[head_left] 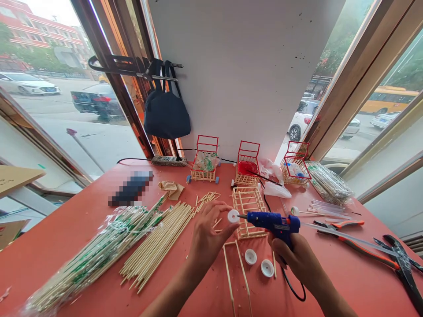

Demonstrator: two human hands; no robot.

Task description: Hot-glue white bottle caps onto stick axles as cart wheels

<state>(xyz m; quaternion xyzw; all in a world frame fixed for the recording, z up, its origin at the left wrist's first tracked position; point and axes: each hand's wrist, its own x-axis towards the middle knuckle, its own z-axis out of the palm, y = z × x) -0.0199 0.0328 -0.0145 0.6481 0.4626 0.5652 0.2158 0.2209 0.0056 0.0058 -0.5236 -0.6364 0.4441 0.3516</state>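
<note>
Pinched between the fingers of my left hand [211,224] is a white bottle cap [233,216]. My right hand [294,251] is wrapped round the handle of a blue hot glue gun [274,222], whose nozzle tip is at the cap's right edge; whether it touches I cannot tell. A clear glue stick [317,227] juts from the gun's rear. Two more white bottle caps, one left [250,256] and one right [267,267], lie on the table below the gun. Behind it sits a wooden stick frame [249,202]; a narrow stick frame [243,264] lies nearer me.
Loose wooden sticks [158,246] and a bagged bundle [99,251] cover the left side of the red table [185,290]. Three small stick carts, including a left one [205,165], stand along the wall. Pliers [360,246] lie right. A black cord [294,290] hangs below the gun.
</note>
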